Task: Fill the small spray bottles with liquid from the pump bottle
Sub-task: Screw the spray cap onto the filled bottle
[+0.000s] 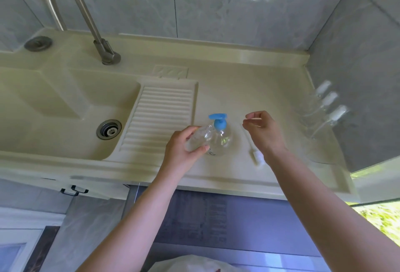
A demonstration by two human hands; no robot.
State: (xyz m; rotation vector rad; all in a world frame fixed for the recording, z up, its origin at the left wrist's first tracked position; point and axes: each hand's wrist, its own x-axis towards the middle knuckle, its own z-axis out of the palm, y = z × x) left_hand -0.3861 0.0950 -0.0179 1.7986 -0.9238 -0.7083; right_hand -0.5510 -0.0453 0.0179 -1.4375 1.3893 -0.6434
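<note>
My left hand [181, 148] grips a small clear spray bottle [199, 138] with no spray head on it, tilted against the pump bottle. The clear pump bottle [220, 141] with a blue pump head [218, 120] stands on the cream counter [238, 89] beside the ribbed drainboard. A white spray head with its thin dip tube [256, 158] lies on the counter to the right, partly under my right wrist. My right hand [262, 128] hovers above it with curled fingers close to the tube's tip; whether they pinch anything is unclear. Three more small spray bottles [329, 102] stand at the right wall.
A sink basin [65, 107] with a metal drain [108, 129] lies to the left under a curved steel tap [95, 39]. The ribbed drainboard [160, 115] sits between basin and bottles. Tiled walls close the back and right side.
</note>
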